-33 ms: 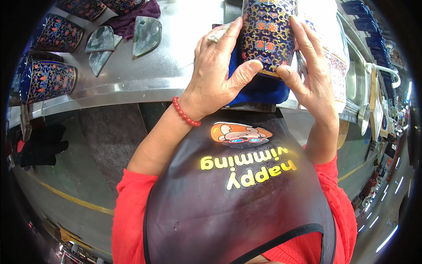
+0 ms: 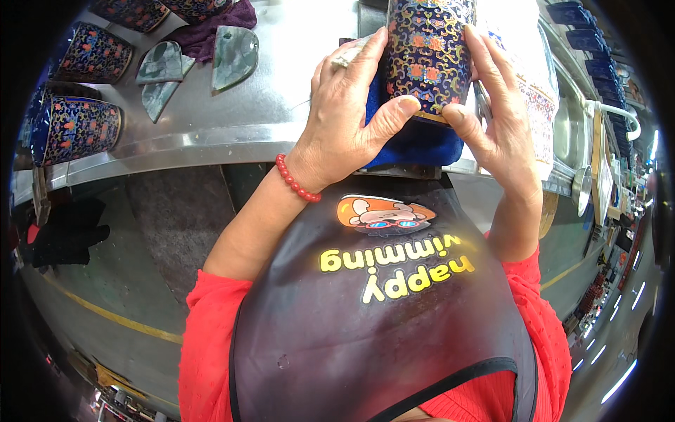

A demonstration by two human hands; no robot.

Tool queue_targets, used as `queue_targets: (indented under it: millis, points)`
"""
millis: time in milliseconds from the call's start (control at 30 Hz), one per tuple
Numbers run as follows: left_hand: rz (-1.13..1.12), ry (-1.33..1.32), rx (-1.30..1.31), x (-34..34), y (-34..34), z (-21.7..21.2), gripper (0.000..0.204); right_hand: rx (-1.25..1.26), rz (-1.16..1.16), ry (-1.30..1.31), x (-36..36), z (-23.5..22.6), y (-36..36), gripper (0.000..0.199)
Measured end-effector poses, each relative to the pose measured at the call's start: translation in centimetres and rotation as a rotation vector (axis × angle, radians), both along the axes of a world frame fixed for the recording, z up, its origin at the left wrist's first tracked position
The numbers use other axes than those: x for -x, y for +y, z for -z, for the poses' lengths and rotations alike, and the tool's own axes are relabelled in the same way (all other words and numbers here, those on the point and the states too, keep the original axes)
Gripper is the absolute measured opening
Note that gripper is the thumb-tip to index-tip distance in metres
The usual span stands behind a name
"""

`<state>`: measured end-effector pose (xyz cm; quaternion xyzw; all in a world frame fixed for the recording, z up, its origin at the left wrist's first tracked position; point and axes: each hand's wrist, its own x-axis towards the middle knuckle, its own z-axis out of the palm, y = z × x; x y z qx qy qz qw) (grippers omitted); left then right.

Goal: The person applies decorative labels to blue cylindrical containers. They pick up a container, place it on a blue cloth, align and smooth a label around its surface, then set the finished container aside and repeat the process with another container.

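Floral-patterned navy cylinder: top centre of the frame, over a blue cloth. Left hand and right hand grip it between them, thumbs at its lower end. Upper left: green marbled slab, purple cloth; far left, matching cylinder.

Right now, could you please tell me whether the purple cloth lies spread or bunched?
Bunched: the purple cloth shows creases and uneven edges.

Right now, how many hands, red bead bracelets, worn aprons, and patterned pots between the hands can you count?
Hands (left hand, right hand): 2
Red bead bracelet: 1
Worn apron: 1
Patterned pot between the hands: 1
Total: 5
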<state>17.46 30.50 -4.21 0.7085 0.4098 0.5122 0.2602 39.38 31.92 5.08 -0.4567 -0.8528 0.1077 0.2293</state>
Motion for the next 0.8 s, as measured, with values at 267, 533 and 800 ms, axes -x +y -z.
queue_targets:
  millis: [267, 533, 800]
  points:
    - [0.019, -0.061, 0.009, -0.15, 0.14, 0.24, 0.076, 0.012, 0.003, 0.008, 0.05, -0.05, 0.00, 0.084]
    - [-0.005, -0.038, 0.001, -0.22, 0.00, 0.34, 0.077, -0.013, 0.004, -0.006, -0.25, 0.15, -0.01, 0.084]
    - [0.000, -0.057, -0.022, -0.26, 0.10, 0.51, 0.078, -0.003, 0.039, -0.044, 0.27, -0.42, -0.18, 0.085]
